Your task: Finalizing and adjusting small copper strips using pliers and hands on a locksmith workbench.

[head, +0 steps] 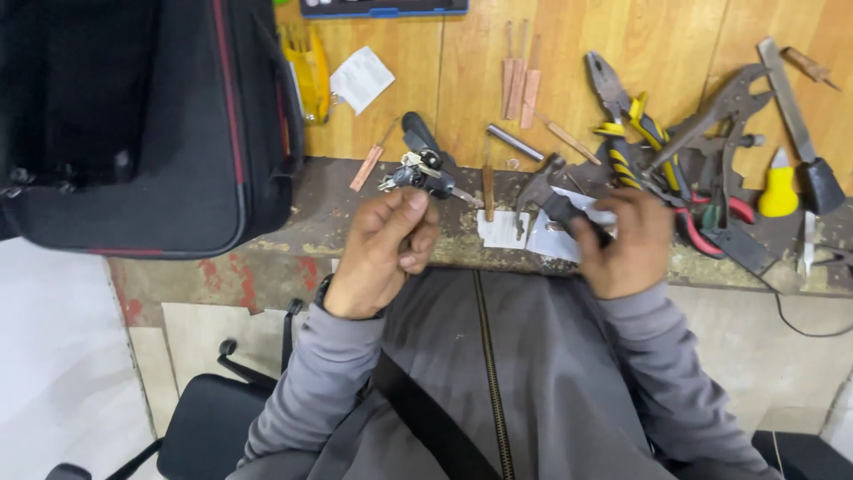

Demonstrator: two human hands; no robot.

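Left hand [384, 253]: raised just before the front edge of the workbench [622, 44], fingers curled and pinched on a black flip-style car key with a small bunch of metal keys [422, 171]; the key's blade is turned out toward the right, over the worn dark strip of the bench edge

Right hand [625, 242]: clenched round the dark handle of a small grey metal hand tool [546, 197], the tool's head being pointed left and up, near the key blade but apart from it; the exact kind of tool cannot be told

Beneath the tool, on the bench edge: two white paper scraps [503, 229], laid flat, side by side

Bench surface, light wood boards, right part: yellow-and-black-handled pliers [622, 124], grey locking pliers [711, 116], red-handled pliers [711, 227] partly hidden, a yellow-handled tool [779, 191], a long flat file or chisel [791, 98]; all are heaped closely, several touching or overlapping

Bench surface, centre: a row of thin copper-coloured strips [520, 84], a short steel rod [515, 142], further loose copper-coloured strips [366, 167] near the key

Bench surface, left: a folded white paper [362, 78], a yellow object [309, 62] against a black soft case with red piping [142, 124], opened, overhanging the bench edge

Top edge: a blue-rimmed tray [384, 9], partly cut off

Below: grey zipped jacket [484, 382] worn by the person, a dark strap across it; a black chair [209, 418] at lower left
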